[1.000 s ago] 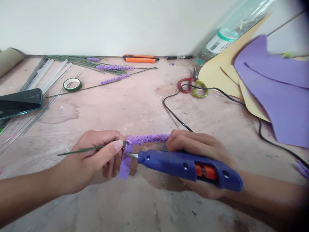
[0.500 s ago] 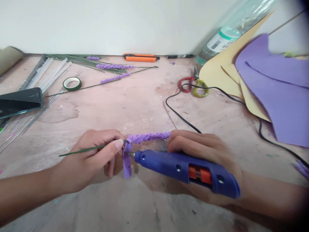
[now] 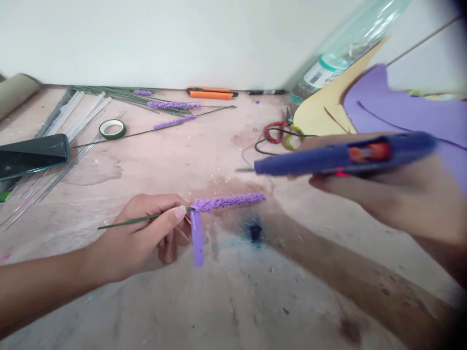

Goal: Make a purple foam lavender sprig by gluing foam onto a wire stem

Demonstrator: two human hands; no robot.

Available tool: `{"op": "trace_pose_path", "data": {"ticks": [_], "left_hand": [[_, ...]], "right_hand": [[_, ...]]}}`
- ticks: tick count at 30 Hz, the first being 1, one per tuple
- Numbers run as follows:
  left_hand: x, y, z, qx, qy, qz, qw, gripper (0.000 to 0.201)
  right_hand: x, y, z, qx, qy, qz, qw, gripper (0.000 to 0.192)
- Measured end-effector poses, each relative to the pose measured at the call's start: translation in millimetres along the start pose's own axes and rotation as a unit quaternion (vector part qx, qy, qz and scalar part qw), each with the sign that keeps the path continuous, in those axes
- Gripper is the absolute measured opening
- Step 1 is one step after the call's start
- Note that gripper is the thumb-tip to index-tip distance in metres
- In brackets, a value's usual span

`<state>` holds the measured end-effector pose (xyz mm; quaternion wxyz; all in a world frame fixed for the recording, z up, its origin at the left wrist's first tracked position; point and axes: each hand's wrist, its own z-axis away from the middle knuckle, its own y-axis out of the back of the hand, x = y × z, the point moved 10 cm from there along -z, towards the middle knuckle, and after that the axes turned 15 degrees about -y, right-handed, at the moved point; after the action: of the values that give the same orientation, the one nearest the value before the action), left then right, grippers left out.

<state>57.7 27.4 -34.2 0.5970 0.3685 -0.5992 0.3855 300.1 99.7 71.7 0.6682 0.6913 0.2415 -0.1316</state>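
The left hand [image 3: 146,233] stays low over the worktop [image 3: 204,146], its fingers [image 3: 177,214] pinching the green wire stem [image 3: 127,222] exactly where the purple foam flower spike [image 3: 228,201] begins, a loose foam strip [image 3: 197,238] hanging just beside the thumb tip. Half a second ago the blue glue gun [image 3: 343,156] lay with its nozzle at that strip. Now the right hand [image 3: 397,194], fingers wrapped around the gun's body, has lifted it up and to the right, well apart from the spike.
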Motion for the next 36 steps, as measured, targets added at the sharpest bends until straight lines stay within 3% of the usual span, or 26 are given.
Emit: {"op": "trace_pose_path", "data": {"ticks": [3, 7, 10, 11, 13, 16, 18, 21, 24, 28, 36], "left_hand": [[1, -1.5, 0, -0.002, -0.001, 0.014, 1.0, 0.036], [1, -3.1, 2, -0.003, -0.005, 0.05, 0.999, 0.035], [1, -5.8, 4, -0.019, -0.014, 0.065, 0.998, 0.037], [1, -6.9, 4, -0.026, -0.017, 0.068, 0.997, 0.037], [2, -7.7, 5, -0.035, -0.024, 0.066, 0.997, 0.038], [9, -7.6, 3, -0.046, -0.05, 0.042, 0.997, 0.039], [14, -6.8, 2, -0.046, -0.072, 0.031, 0.996, 0.039], [15, -9.0, 2, -0.046, -0.065, 0.063, 0.995, 0.038], [12, -13.6, 4, -0.046, -0.043, 0.129, 0.99, 0.037], [5, -18.8, 7, -0.061, 0.0, 0.124, 0.99, 0.035], [-4, -15.5, 7, -0.033, 0.023, 0.129, 0.991, 0.042]], "right_hand": [[14, -7, -27, -0.014, 0.037, 0.109, 0.993, 0.022], [27, -38, -34, -0.099, 0.052, 0.258, 0.96, 0.042], [6, -42, -21, -0.063, 0.075, 0.297, 0.95, 0.046], [-11, -39, -13, -0.036, 0.095, 0.264, 0.959, 0.043], [-50, -43, 8, -0.061, 0.154, 0.127, 0.978, 0.032], [-97, -62, 35, -0.195, 0.191, -0.072, 0.959, 0.029], [-112, -78, 45, -0.278, 0.169, -0.138, 0.935, 0.033], [-113, -96, 45, -0.328, 0.112, -0.167, 0.923, 0.034], [-107, -97, 37, -0.295, 0.085, -0.17, 0.937, 0.033], [-105, -95, 34, -0.258, 0.076, -0.167, 0.949, 0.025], [-100, -102, 35, -0.293, 0.034, -0.214, 0.931, 0.02]]}}
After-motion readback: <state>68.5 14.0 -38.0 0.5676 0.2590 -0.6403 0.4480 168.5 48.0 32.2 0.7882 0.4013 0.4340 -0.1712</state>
